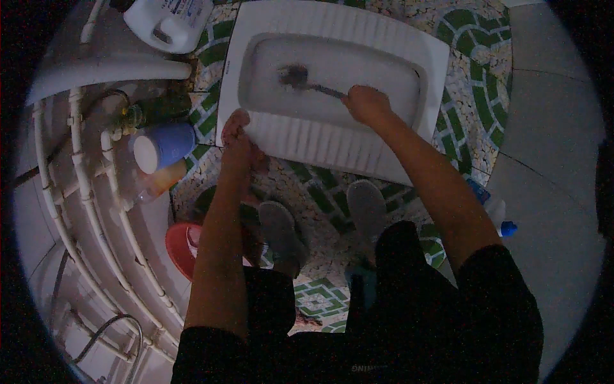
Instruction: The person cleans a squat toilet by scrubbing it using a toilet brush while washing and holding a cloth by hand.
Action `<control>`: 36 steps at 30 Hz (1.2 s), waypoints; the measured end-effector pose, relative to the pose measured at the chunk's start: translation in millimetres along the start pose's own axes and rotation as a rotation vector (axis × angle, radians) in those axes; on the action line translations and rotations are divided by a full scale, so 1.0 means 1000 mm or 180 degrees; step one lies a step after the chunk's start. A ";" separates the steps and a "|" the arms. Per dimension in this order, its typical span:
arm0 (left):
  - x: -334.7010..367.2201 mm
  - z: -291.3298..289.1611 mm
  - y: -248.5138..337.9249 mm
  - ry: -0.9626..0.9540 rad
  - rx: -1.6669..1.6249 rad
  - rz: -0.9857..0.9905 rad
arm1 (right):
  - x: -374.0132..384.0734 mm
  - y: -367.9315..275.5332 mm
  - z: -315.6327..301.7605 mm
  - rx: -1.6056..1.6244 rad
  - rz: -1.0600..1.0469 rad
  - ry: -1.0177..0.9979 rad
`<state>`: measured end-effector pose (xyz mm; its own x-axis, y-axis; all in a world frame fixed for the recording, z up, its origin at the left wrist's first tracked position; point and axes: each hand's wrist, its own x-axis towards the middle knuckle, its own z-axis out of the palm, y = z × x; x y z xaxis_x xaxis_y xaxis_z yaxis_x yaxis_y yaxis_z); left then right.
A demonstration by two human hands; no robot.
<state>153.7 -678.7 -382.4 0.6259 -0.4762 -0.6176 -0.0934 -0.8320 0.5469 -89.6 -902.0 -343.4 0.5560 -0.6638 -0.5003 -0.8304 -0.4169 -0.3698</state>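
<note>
A white squat toilet (320,131) with ribbed foot pads lies in front of me. My right hand (369,105) is closed around the handle of a toilet brush (295,75). The brush's dark, round head is inside the basin, toward the left end. At the toilet's near left corner, my left hand (238,148) is closed on a pinkish-red cloth (236,121). Part of the cloth sticks out beyond the fingers, and another part hangs beside the wrist. Dim light blurs the fingers of this hand.
White pipes (86,205) run along the left wall. Beside them are a white jug (169,25), a blue tub (171,146), an orange-tinted bottle (163,181) and a red basin (177,246). A blue-capped bottle (507,228) stands at right. My shoes (281,230) rest on the patterned floor.
</note>
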 end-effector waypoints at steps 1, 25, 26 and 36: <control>-0.002 -0.002 0.001 0.0001 0.0064 -0.0042 | 0.005 0.002 0.007 0.0303 0.0028 -0.0507; -0.008 0.005 0.008 -0.0203 0.0607 -0.0299 | -0.162 0.073 0.030 0.6094 0.2203 -0.0053; -0.009 0.002 0.003 -0.0187 0.0633 -0.0322 | -0.159 0.067 0.037 0.6011 0.2365 -0.0002; -0.005 -0.011 -0.001 -0.0059 0.1269 -0.0499 | -0.160 0.069 0.031 0.5312 0.2634 0.0346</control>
<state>158.9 -672.6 -373.7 0.6426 -0.3373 -0.6880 -0.2925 -0.9379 0.1866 -234.6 -805.5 -312.8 0.0211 -0.4138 -0.9101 0.0722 0.9086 -0.4115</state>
